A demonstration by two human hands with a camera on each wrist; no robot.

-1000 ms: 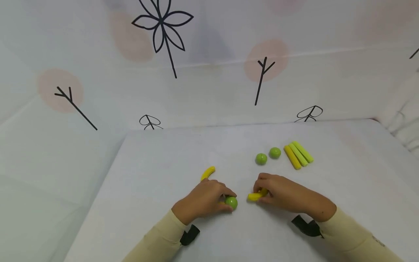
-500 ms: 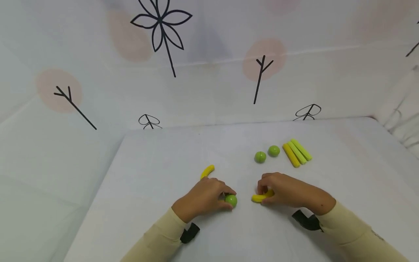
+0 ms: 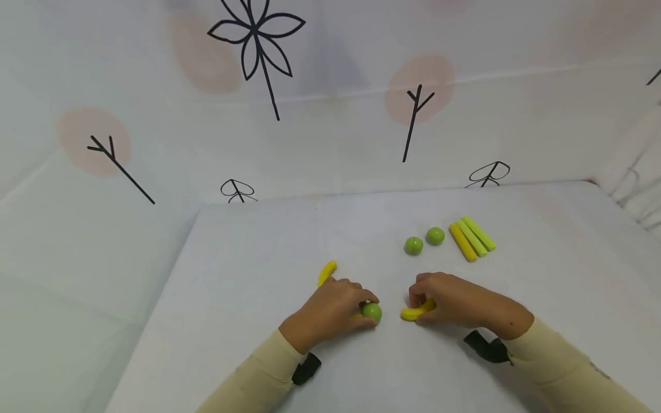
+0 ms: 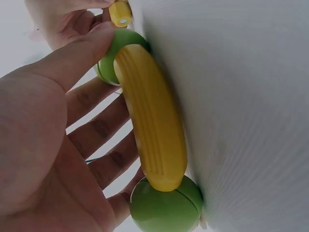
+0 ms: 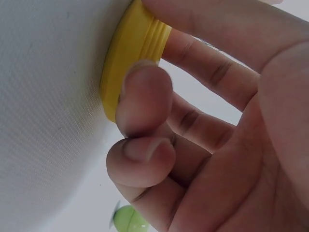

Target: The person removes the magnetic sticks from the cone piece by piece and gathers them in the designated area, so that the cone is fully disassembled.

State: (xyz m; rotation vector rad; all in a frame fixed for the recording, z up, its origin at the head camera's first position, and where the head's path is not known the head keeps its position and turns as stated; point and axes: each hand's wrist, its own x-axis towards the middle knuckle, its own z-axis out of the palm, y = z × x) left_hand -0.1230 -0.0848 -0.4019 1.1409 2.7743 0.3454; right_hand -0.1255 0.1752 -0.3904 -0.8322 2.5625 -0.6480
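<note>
In the head view my left hand [image 3: 330, 310] holds a green ball [image 3: 372, 312] between thumb and fingertips, low at the table. A yellow toy banana [image 4: 152, 121] lies against that ball in the left wrist view, under the palm. Its other end meets a second green ball [image 4: 166, 205] near the little finger, which the hand hides from the head. Past my knuckles another curved yellow piece [image 3: 326, 272] pokes out. To the right, my right hand [image 3: 446, 295] pinches a yellow toy banana [image 3: 417, 312] against the table, thumb on one side, fingers on the other.
Farther back lie two green balls [image 3: 413, 245] [image 3: 435, 236]. Beside them is a row of sticks, one yellow stick [image 3: 462, 242] and two yellow-green sticks [image 3: 475, 235]. White cloth covers the table [image 3: 248, 246], and a patterned cloth wall [image 3: 330, 143] rises behind it.
My right hand has slid a little to the right with its banana, which has turned slightly. The left hand and its green ball have shifted slightly to the right.
</note>
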